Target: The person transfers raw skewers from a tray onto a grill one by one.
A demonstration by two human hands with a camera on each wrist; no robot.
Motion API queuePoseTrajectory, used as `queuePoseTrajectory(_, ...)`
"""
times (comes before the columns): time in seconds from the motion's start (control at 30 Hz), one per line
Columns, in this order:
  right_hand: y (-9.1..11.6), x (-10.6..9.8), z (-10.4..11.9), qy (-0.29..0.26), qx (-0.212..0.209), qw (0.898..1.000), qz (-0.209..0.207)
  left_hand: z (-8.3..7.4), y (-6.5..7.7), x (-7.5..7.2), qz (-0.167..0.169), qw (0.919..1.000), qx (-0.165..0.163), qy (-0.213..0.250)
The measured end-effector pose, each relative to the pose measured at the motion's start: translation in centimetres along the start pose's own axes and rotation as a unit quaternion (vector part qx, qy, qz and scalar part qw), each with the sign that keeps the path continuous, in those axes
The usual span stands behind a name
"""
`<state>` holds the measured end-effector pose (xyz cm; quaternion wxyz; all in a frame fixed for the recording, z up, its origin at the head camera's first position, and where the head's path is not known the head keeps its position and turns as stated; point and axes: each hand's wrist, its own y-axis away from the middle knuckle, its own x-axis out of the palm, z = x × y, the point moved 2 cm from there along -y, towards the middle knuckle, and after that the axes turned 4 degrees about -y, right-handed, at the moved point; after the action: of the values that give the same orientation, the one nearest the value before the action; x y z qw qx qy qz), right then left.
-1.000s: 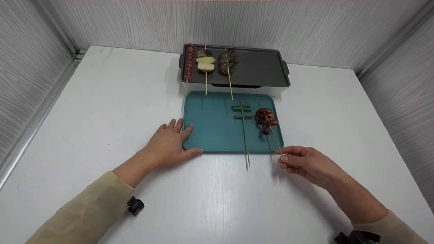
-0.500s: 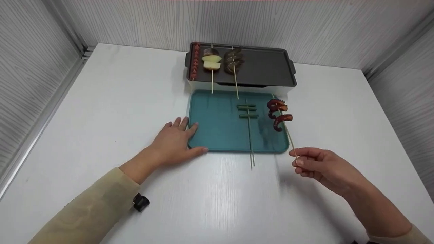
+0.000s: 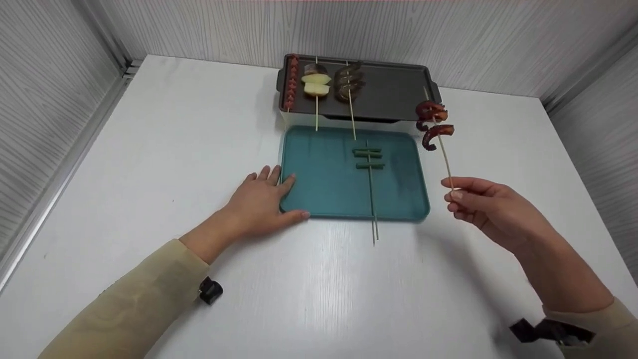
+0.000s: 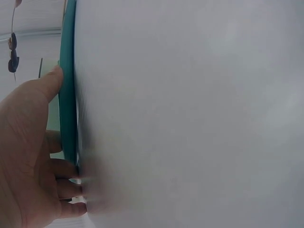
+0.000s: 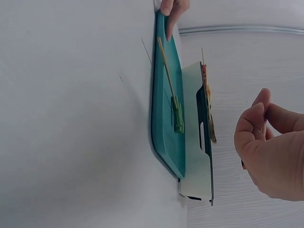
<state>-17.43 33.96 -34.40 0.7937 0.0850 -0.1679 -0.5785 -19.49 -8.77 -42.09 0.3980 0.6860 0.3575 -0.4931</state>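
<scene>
My right hand [image 3: 491, 209] pinches the lower end of a wooden skewer threaded with reddish-brown curled tentacle pieces [image 3: 433, 124]. That skewer is raised, its tip by the right end of the dark grill plate [image 3: 394, 92]. In the right wrist view the fingers [image 5: 259, 118] hide most of it. My left hand [image 3: 259, 204] lies spread at the left front corner of the teal tray [image 3: 324, 189], its thumb and index finger on the rim. In the left wrist view its fingers touch the tray's edge [image 4: 68, 95]. A skewer of green bean-like pieces [image 3: 369, 158] lies on the tray.
On the grill's left side lie a red sausage-like skewer [image 3: 291, 82], a skewer of pale and brown slices [image 3: 316, 87] and a dark brown skewer [image 3: 349, 82]; the last two have handles overhanging the front. A panelled wall [image 3: 224, 30] stands behind the white table [image 3: 209, 109].
My right hand has lifted the tentacle skewer off the tray and carried it right, then up and away toward the grill's right end. The left hand stays on the tray's corner.
</scene>
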Motion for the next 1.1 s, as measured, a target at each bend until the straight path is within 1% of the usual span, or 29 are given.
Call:
queuePoseTrajectory(0.27, -3.4, -0.6, 2.2, -0.056, -0.021, 0.998, -0.017, 0.2, -0.2, -0.1, -0.007, 1.0000, 0.003, 0.002)
queuePoseTrajectory(0.37, -4.9, -0.9, 2.9, -0.068, -0.021, 0.997, -0.031, 0.2, -0.2, 0.1, -0.006, 1.0000, 0.001, 0.001)
queuePoseTrajectory(0.47, -6.3, -1.0, 3.3, -0.063, -0.015, 0.996, -0.054, 0.2, -0.2, 0.3, -0.003, 1.0000, -0.001, 0.001)
queuePoseTrajectory(0.6, -8.0, -1.1, 3.4, -0.061, -0.005, 0.995, -0.077, 0.2, -0.2, 0.4, -0.001, 1.0000, -0.002, 0.001)
queuePoseTrajectory(0.83, -10.7, -1.3, 3.4, -0.078, 0.001, 0.994, -0.079, 0.2, 0.0, 0.1, -0.007, 1.0000, -0.007, 0.000)
queuePoseTrajectory(1.1, -12.4, -2.2, 2.9, -0.087, 0.016, 0.992, -0.095, 0.0, 0.0, -0.1, -0.005, 1.0000, -0.004, -0.006)
